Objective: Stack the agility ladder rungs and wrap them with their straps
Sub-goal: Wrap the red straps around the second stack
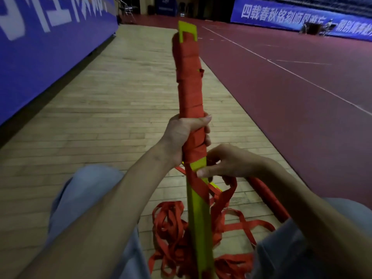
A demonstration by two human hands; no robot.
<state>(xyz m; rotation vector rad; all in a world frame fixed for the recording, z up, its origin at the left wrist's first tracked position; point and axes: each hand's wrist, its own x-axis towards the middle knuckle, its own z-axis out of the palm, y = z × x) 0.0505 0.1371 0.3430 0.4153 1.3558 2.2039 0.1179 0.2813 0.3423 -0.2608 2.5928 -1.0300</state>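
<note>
A stack of yellow-green ladder rungs [199, 218] stands nearly upright in front of me. Red strap wrapping [189, 81] covers its upper half, with the yellow tip showing at the top. My left hand [185, 137] grips the wrapped part around its middle. My right hand [227, 164] is just below, its thumb pressing a diagonal turn of red strap against the bare rungs while the fingers curl round the strap behind. A tangle of loose red strap [171, 238] lies on the floor around the stack's base.
I am crouched low, with my knees in light blue jeans at either side. A second red-wrapped bundle [267, 196] lies on the wooden floor at my right. A blue banner wall runs along the left and the red court surface stretches to the right.
</note>
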